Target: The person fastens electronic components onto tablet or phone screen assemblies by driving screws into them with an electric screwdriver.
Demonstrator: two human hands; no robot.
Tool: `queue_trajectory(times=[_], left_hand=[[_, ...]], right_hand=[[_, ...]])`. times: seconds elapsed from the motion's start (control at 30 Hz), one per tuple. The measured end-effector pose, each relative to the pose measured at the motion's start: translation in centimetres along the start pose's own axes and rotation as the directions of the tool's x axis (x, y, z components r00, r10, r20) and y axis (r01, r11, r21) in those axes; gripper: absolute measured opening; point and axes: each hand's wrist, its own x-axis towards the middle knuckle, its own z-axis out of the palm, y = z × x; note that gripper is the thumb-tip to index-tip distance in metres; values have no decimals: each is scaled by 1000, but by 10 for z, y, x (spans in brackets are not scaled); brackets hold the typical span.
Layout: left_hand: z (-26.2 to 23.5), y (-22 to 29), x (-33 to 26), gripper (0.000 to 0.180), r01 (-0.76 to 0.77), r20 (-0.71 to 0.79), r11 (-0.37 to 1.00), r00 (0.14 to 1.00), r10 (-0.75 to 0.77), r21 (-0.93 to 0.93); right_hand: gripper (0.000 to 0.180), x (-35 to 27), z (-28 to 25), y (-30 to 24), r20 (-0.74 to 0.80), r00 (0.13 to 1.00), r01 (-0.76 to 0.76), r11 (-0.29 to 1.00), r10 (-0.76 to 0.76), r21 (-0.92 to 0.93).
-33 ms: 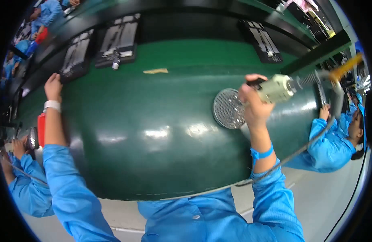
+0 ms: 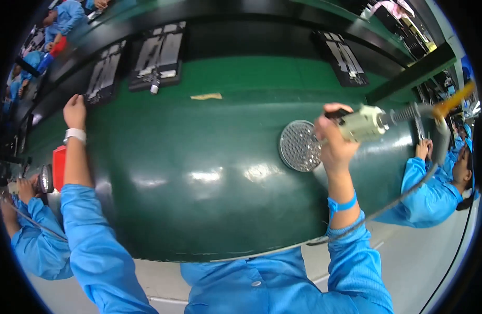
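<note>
My right hand (image 2: 337, 138) is wrapped round a pale green power screwdriver (image 2: 360, 124), whose body points right toward a ribbed cable sleeve. Just left of this hand lies a round grey disc (image 2: 298, 145) with a dimpled, shiny face; the hand overlaps its right edge in the picture. Far out to the left, my left hand (image 2: 74, 112) has its fingers drawn together beside a black tray (image 2: 103, 76) of strip-shaped parts. Whatever its fingertips may hold is too small to make out.
A second black tray (image 2: 158, 57) and a third (image 2: 341, 58) stand along the back of the green table (image 2: 199, 209). A yellowish strip (image 2: 206, 96) lies nearer. Beside my left forearm is a red box (image 2: 59, 168). Co-workers sit left and right. A grey cable (image 2: 392, 206) runs by my right arm.
The whole picture has shifted slightly right and down. Both hands keep nearly the same places relative to the tray and the disc.
</note>
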Motion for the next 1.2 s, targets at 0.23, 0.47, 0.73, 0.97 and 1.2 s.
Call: queue_trajectory(times=[0.23, 0.47, 0.73, 0.97, 1.2], left_hand=[[57, 197, -63, 69, -276, 445, 960, 867, 225, 52], [70, 210, -51, 33, 659, 873, 733, 445, -200, -168], [38, 268, -144, 23, 893, 901, 142, 408, 150, -428], [-48, 284, -265, 19, 904, 941, 270, 296, 162, -331], [-79, 301, -286, 9, -259, 613, 895, 656, 440, -364]], right_hand=[[23, -16, -7, -12, 27, 997, 74, 963, -69, -259], [21, -17, 1, -25, 28, 999, 46, 970, -40, -239], [27, -21, -10, -21, 11, 1000, -3, 977, 5, -211], [29, -14, -3, -24, 22, 1000, 9, 985, -5, -175], [27, -15, 3, -22, 49, 998, 33, 988, -26, -152]])
